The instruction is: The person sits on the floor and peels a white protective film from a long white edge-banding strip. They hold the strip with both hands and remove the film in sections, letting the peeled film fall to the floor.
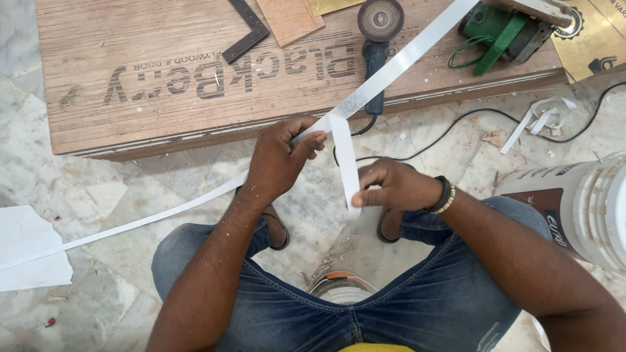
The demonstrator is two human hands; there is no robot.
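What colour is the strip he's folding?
White; the strip, held by both hands, shows best in the head view.

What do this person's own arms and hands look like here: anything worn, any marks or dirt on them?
Both forearms are bare, with no sleeves and no gloves. The right hand has two bands at the wrist: a black one and a beaded one in pale and green beads. The left hand wears nothing, and its forearm is speckled with pale sawdust.

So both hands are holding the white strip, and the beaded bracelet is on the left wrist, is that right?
Not quite: the head view shows the beaded bracelet on the right wrist. The left hand and the right hand do both hold the white strip.
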